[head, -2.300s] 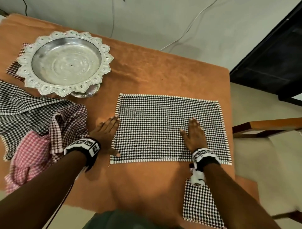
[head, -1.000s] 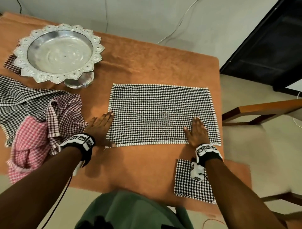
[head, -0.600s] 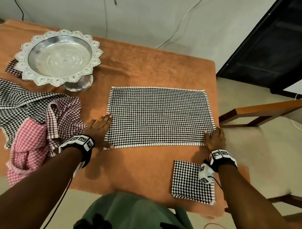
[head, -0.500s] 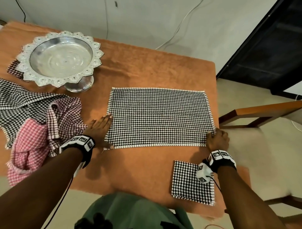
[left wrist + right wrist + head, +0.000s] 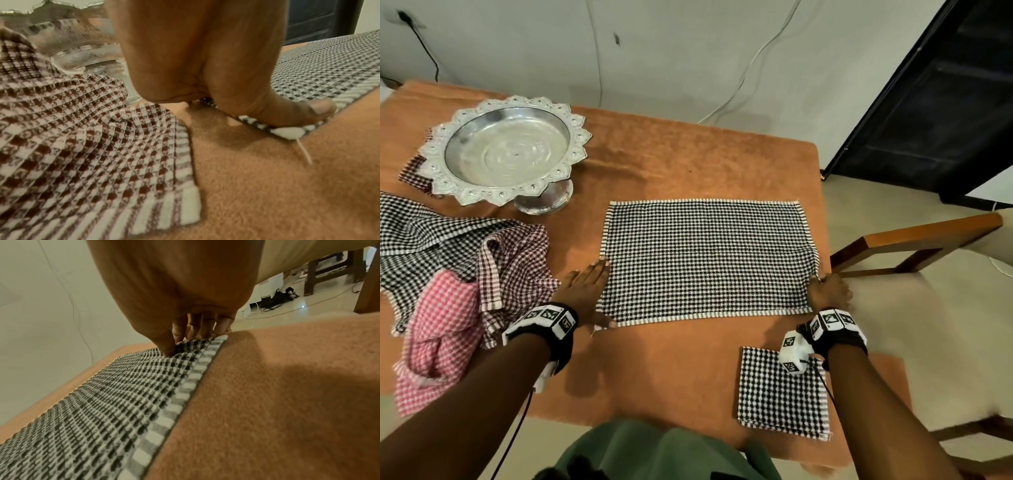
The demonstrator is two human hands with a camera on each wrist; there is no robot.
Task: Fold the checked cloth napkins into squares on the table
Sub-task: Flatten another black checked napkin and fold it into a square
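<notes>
A: What lies nearest on the tabletop (image 5: 688,359)?

B: At about 5 o'clock, a folded square (image 5: 780,397) of black-and-white check, flat by the near edge. The person's right wrist passes over its far corner.

A: And the napkin (image 5: 705,257) being worked on?

B: It lies spread flat as a wide rectangle in the middle of the tabletop, its long sides running 9 to 3 o'clock.

A: What are the hands doing?

B: They are well apart, one at each near corner. The left hand (image 5: 585,291) sits at 9 o'clock of the napkin, fingers straight and flat. In the left wrist view its thumb (image 5: 287,112) presses down the near-left corner, where a loose thread (image 5: 304,152) trails onto the tabletop. The right hand (image 5: 828,291) is at 3 o'clock, fingers curled. In the right wrist view its thumb and fingers (image 5: 197,327) pinch the napkin's right edge close to the near corner, and the cloth is bunched up slightly there.

A: Anything to the left?

B: Between 8 and 9 o'clock, a rumpled heap (image 5: 448,274) of unfolded checked cloths in pink, maroon and black, just beside the left hand.

A: And farther off?

B: At 10 o'clock a silver pedestal tray (image 5: 431,150) with a scalloped rim stands upright. A chair (image 5: 928,240) stands off the tabletop at 3 o'clock.
</notes>
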